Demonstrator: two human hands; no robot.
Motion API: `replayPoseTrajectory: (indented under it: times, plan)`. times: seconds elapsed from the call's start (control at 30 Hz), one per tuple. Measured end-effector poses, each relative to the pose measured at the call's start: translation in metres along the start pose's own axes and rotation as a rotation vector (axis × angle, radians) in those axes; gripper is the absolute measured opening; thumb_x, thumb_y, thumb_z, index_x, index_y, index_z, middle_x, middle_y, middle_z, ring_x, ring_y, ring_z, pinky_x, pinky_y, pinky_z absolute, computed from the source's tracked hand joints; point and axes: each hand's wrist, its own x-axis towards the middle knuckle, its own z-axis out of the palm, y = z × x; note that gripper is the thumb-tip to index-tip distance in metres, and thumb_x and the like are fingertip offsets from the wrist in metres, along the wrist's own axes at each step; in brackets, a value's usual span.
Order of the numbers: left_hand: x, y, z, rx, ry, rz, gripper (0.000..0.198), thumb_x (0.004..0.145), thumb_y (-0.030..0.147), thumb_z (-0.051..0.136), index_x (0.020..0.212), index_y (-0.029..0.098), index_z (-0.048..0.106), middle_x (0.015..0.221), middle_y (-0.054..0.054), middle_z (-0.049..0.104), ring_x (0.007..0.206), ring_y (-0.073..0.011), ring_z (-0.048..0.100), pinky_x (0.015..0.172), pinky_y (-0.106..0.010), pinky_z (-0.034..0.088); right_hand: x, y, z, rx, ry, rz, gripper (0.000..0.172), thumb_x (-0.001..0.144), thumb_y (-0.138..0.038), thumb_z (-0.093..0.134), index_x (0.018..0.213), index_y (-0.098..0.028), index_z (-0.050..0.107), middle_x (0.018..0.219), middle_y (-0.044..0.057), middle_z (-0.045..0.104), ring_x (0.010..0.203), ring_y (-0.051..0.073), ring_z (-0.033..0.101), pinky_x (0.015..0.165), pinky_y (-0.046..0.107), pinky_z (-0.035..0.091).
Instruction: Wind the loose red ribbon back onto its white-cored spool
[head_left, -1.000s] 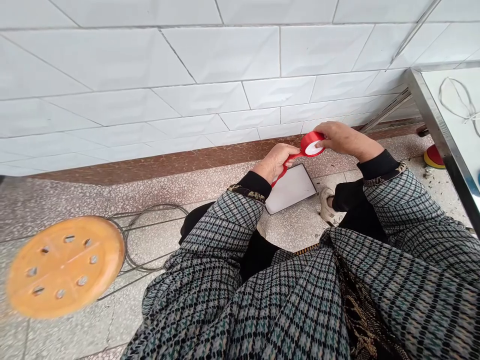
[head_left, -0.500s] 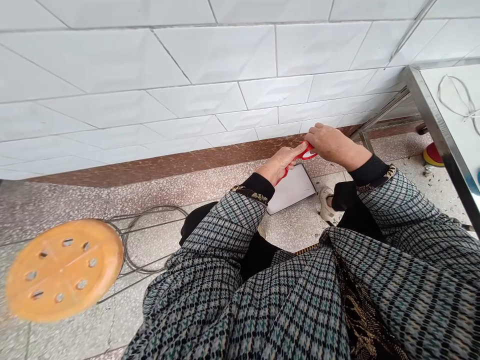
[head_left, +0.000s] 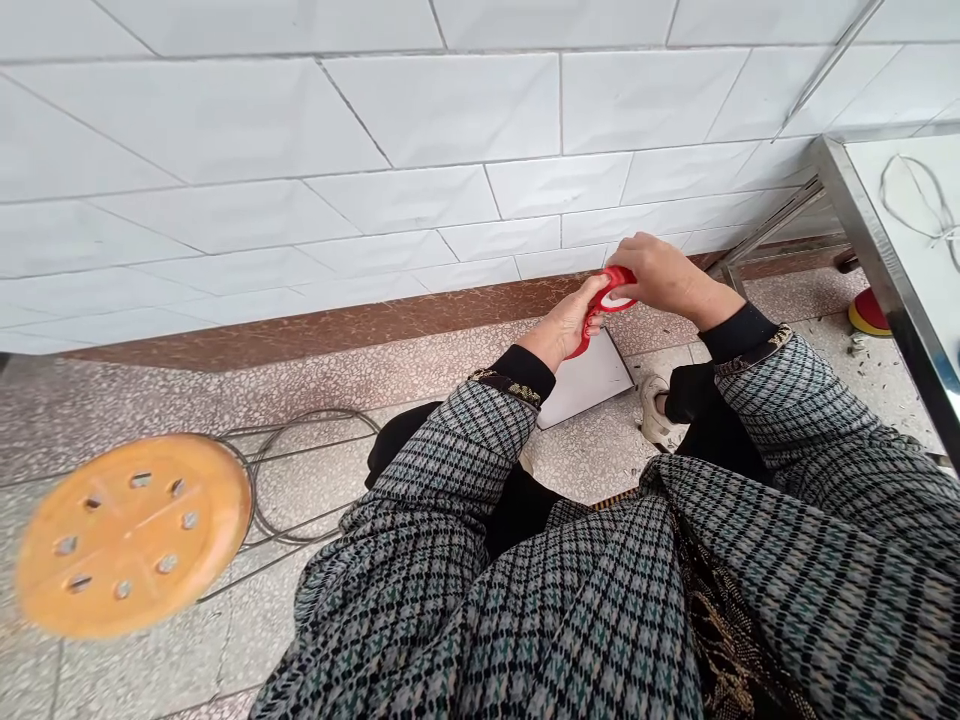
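Observation:
Both hands meet out in front of me on a glossy red thing (head_left: 619,277) that looks like a roll of tape, with a pale middle. My right hand (head_left: 654,272) grips its ring-shaped part from the right, fingers curled over the top. My left hand (head_left: 570,318) is closed around the lower left of it, thumb along its upper side. More red shows below the left palm. The fingers cover much of it, so its full shape is hidden. Beneath the hands, a flat white board or tray (head_left: 589,380) with a dark edge lies on the floor.
To my left stands a stool with a round orange seat (head_left: 135,535) and wire legs. A metal-framed table (head_left: 862,200) is at the right, a wire coil (head_left: 919,195) on its top. A red and yellow object (head_left: 870,312) sits under it. The white tiled wall (head_left: 450,110) rises ahead.
The red thing has turned in my hands, so more of its ring shows. My right hand has shifted slightly up and tilted; my left hand has moved a little to the right.

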Motion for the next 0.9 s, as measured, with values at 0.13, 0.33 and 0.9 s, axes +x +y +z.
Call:
replayPoseTrajectory:
  times: [0.13, 0.33, 0.9]
  plan:
    - [-0.013, 0.009, 0.006, -0.163, -0.050, 0.020, 0.039, 0.091, 0.053, 0.085, 0.092, 0.022, 0.062, 0.069, 0.005, 0.053, 0.051, -0.0078, 0.035, 0.047, -0.024, 0.025, 0.001, 0.009, 0.002, 0.402, 0.110, 0.137, 0.027, 0.091, -0.030, 0.080, 0.115, -0.017, 0.080, 0.108, 0.009, 0.075, 0.099, 0.027, 0.063, 0.093, 0.043, 0.050]
    - [-0.017, 0.013, 0.008, -0.304, -0.087, 0.081, 0.044, 0.095, 0.063, 0.077, 0.101, 0.021, 0.068, 0.068, 0.004, 0.056, 0.053, -0.0091, 0.042, 0.049, -0.024, 0.032, -0.003, 0.015, 0.010, 0.892, 0.150, 0.207, 0.050, 0.080, -0.056, 0.091, 0.109, -0.017, 0.079, 0.101, 0.007, 0.078, 0.101, 0.027, 0.068, 0.094, 0.044, 0.055]
    - [-0.008, 0.009, -0.012, 0.112, -0.150, 0.200, 0.025, 0.093, 0.030, 0.088, 0.080, 0.014, 0.073, 0.077, -0.001, 0.069, 0.064, -0.0079, 0.056, 0.063, -0.024, 0.044, -0.011, 0.040, -0.003, 0.972, 0.283, 0.157, 0.055, 0.093, -0.071, 0.079, 0.112, -0.020, 0.080, 0.103, 0.007, 0.076, 0.106, 0.027, 0.070, 0.096, 0.044, 0.059]
